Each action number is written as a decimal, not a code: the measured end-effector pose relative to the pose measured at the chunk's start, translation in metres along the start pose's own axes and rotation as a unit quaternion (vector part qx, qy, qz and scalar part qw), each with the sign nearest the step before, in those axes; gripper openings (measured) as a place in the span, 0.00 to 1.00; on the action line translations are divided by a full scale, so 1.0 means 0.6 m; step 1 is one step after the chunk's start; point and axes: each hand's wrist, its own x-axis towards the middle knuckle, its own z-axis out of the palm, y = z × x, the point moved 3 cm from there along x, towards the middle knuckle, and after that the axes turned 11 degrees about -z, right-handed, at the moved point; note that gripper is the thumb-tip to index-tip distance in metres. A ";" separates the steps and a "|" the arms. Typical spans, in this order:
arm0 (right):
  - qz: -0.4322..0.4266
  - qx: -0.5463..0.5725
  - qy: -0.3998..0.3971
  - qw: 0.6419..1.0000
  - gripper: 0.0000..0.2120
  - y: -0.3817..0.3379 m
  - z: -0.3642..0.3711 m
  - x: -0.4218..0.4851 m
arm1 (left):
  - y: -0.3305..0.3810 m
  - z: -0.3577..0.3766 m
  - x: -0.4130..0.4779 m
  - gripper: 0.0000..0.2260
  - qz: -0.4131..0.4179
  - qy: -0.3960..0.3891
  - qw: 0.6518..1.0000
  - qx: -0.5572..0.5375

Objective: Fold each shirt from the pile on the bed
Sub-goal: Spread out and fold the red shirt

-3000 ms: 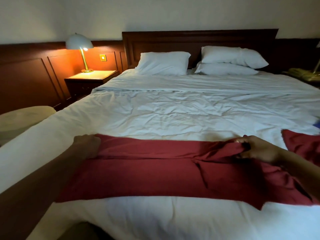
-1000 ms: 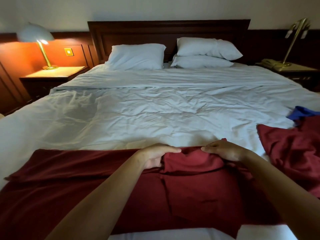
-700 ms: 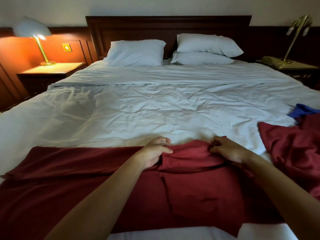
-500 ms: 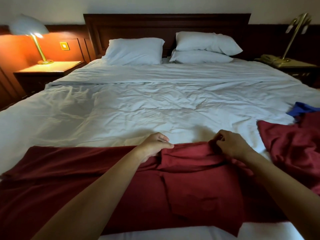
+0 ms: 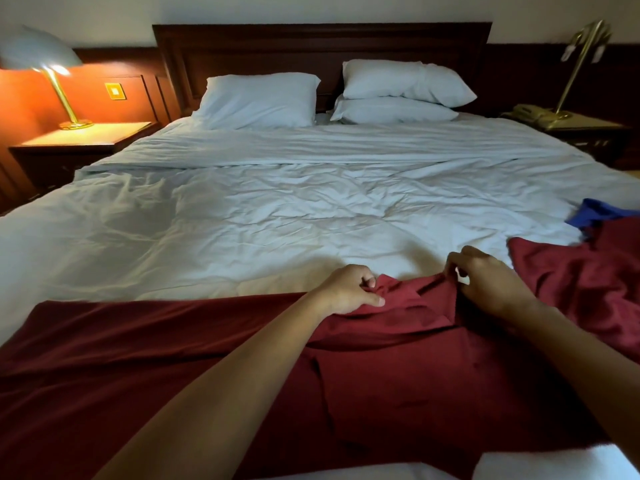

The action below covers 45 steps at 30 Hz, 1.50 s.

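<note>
A dark red shirt (image 5: pixel 145 362) lies spread across the near end of the bed (image 5: pixel 277 220), partly folded lengthwise. My left hand (image 5: pixel 349 289) pinches a bunched fold at the shirt's far edge, near the middle. My right hand (image 5: pixel 485 282) pinches the same raised edge a little to the right, fingers curled round the cloth. Between the two hands the fabric is rucked up. A second red garment (image 5: pixel 581 282) lies crumpled at the right, with a blue garment (image 5: pixel 595 216) just beyond it.
White rumpled bedding covers the bed, with three pillows (image 5: pixel 259 98) at the dark headboard. A lit lamp (image 5: pixel 45 64) stands on the left nightstand (image 5: pixel 83 140). The right nightstand (image 5: pixel 581 129) bears a phone and a brass lamp.
Earlier my hands held the shirt's two far ends; they have come together at its middle. In the last second both hands shifted slightly and bunched the far edge more.
</note>
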 end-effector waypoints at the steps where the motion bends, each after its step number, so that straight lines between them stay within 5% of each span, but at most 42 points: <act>1: 0.011 -0.020 -0.014 1.000 0.09 0.008 -0.003 -0.005 | -0.003 -0.001 0.003 0.12 0.005 0.010 1.000 -0.016; 6: 0.044 -0.019 -0.060 0.997 0.05 0.025 -0.004 -0.012 | -0.010 0.006 0.012 0.19 -0.033 -0.007 0.997 -0.064; 11: -0.004 0.053 -0.082 0.995 0.14 0.010 0.001 0.012 | 0.019 0.015 0.022 0.26 -0.041 -0.048 0.995 -0.081; 15: 0.070 0.070 -0.005 0.995 0.12 0.022 0.000 0.021 | 0.030 0.028 0.034 0.22 -0.019 -0.043 0.989 -0.140; 17: 0.150 0.164 0.004 0.975 0.13 0.027 -0.003 0.018 | 0.026 0.032 0.044 0.20 -0.002 -0.015 0.986 -0.165; 21: 0.286 0.380 -0.032 0.879 0.10 0.012 -0.004 0.012 | 0.015 0.045 0.059 0.18 0.014 0.002 0.990 -0.138; 26: 0.233 0.309 0.006 0.922 0.14 -0.004 0.014 0.022 | 0.025 0.044 0.051 0.20 0.031 -0.011 0.995 -0.097; 31: 0.264 0.384 0.037 0.884 0.11 0.000 0.013 0.009 | 0.018 0.021 0.035 0.22 0.006 -0.037 0.994 -0.106; 35: 0.267 0.479 -0.038 0.835 0.25 -0.021 0.029 -0.008 | 0.016 0.019 0.027 0.21 -0.012 -0.077 0.984 -0.157; 39: 0.218 0.451 -0.085 0.861 0.36 -0.026 0.026 -0.007 | 0.026 0.029 0.024 0.20 -0.018 -0.148 0.971 -0.187; 45: 0.175 0.297 -0.133 0.929 0.27 -0.014 0.020 -0.013 | 0.035 0.030 0.032 0.13 -0.027 -0.171 0.962 -0.212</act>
